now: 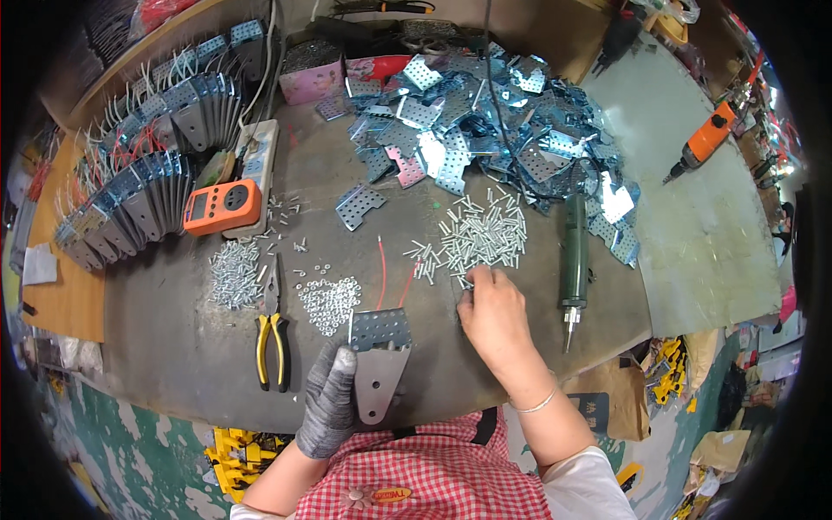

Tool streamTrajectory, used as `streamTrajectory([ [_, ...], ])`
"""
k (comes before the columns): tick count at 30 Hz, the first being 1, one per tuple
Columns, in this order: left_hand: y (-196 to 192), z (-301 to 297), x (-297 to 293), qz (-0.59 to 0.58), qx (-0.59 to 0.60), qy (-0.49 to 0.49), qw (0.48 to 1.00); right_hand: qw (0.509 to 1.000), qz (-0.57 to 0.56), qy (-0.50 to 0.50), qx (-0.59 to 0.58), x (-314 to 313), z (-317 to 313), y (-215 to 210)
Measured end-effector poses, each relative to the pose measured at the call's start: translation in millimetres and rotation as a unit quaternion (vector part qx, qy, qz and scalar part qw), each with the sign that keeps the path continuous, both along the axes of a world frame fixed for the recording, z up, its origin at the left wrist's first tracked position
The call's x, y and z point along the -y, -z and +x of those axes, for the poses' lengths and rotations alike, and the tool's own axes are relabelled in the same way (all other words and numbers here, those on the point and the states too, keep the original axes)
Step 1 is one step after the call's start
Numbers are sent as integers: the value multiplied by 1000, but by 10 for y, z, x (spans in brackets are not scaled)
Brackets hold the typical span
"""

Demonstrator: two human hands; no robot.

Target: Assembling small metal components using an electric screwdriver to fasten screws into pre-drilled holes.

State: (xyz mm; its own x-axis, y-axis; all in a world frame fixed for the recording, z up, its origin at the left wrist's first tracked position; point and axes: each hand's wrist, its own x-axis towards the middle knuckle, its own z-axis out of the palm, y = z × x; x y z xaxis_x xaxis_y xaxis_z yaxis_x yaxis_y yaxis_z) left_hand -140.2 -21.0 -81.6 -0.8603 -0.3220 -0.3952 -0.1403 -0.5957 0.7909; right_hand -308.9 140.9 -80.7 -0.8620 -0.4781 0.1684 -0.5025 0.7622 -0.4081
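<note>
Gripping tapered grey metal bracket at front edge of grey table in grey-gloved left hand, with fingers of bare right hand curled at silver metal screws; cannot tell if holding any. Seemingly well along, judging by wired grey brackets near left edge, with loose blue perforated plates left toward far edge; possibly hampered by dark green cylindrical screwdriver.
</note>
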Motion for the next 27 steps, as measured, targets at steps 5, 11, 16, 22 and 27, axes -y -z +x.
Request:
streamTrajectory([
  [5,-20,-95,-46,-118,-41,-1,992,1000,-1,25,1,74,-8,42],
  [11,-13,-48,-18,-189,-50,-30,980,996,-80,-23,-12,18,112,6],
  [16,48,-88,-51,-117,-44,-59,990,876,-388,-74,276,32,454,-314],
  [22,-110,-65,-98,-38,-35,-21,998,890,-386,-93,226,105,568,-233],
  [27,-65,-88,-116,-71,-39,-57,995,947,-280,-150,39,117,614,-260],
])
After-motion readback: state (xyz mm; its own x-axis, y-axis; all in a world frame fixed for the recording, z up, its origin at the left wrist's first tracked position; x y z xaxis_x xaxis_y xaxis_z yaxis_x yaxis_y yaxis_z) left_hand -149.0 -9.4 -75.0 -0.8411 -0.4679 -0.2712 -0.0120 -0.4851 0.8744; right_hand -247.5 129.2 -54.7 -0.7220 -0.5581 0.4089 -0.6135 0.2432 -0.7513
